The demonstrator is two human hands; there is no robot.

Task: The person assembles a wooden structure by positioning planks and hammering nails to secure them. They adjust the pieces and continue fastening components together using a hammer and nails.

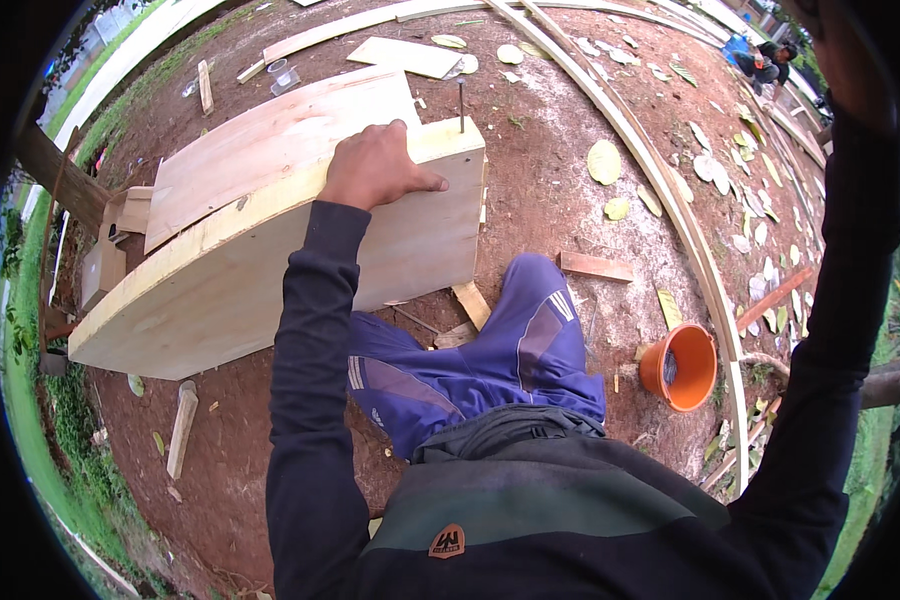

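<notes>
A large pale plywood panel (410, 235) stands on its long edge in front of me, with a thick timber strip (220, 222) along its top. My left hand (375, 165) is closed over that strip, its thumb against the near face. To the right of this hand, a long nail (461, 108) sticks upright from the strip near its end. My right hand (850, 65) is raised high at the upper right rim. Its fingers are cut off and dark there, and whatever they may hold is hidden.
An orange bucket (678, 368) with what look like nails inside stands right of my knees. Long timber strips (660, 185) curve across the dirt beyond it. Offcuts, including a reddish block (596, 266), and fallen leaves lie about. Another person (770, 65) crouches at the far right.
</notes>
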